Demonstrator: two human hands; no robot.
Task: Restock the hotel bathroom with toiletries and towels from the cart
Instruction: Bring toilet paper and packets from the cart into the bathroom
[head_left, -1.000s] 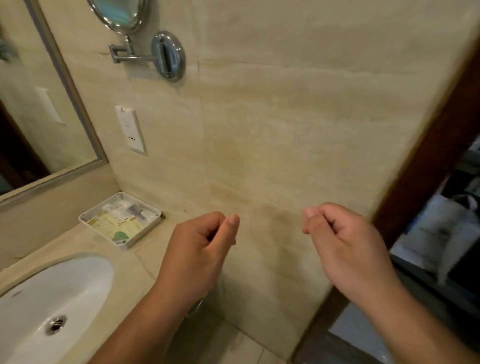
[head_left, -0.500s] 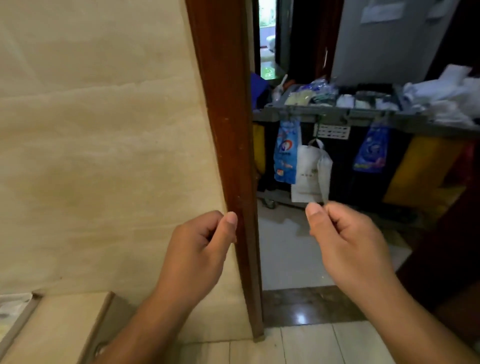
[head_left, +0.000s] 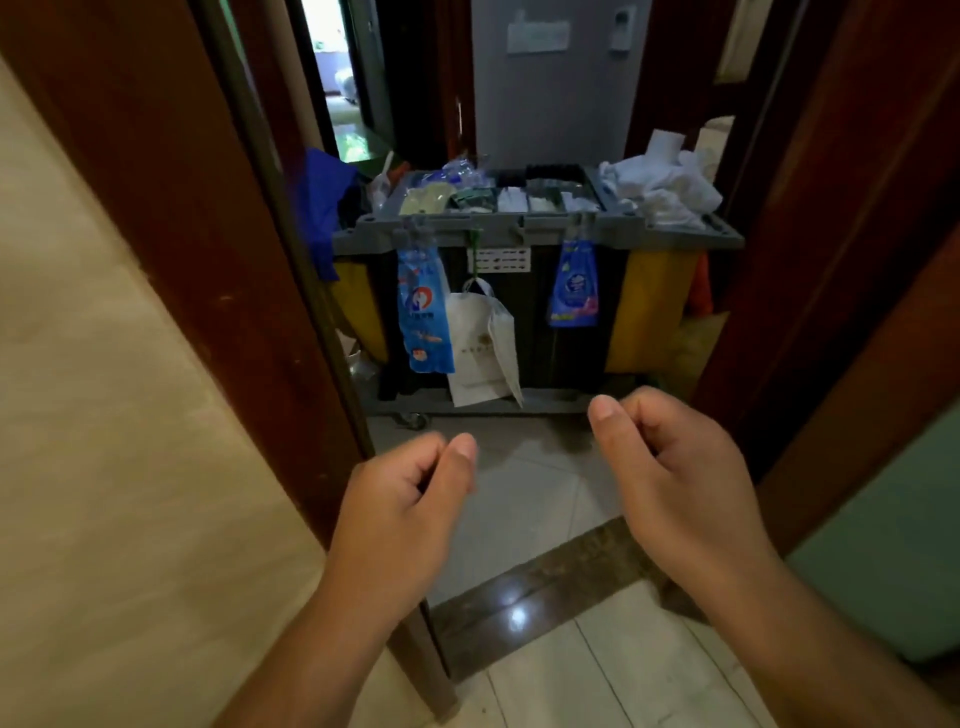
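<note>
My view has swung round: the cart (head_left: 540, 231) now stands straight ahead beyond the door frame (head_left: 234, 270), towels (head_left: 662, 189) heaped on its top right corner. My left hand (head_left: 410, 501) and right hand (head_left: 672, 478) hang loosely curled and empty, so fetching comes next, I judge.

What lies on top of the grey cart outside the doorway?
On the cart, white towels are heaped at the right end and a divided tray holds small packets, too small to identify. Whatever lies under the towels is covered.
</note>
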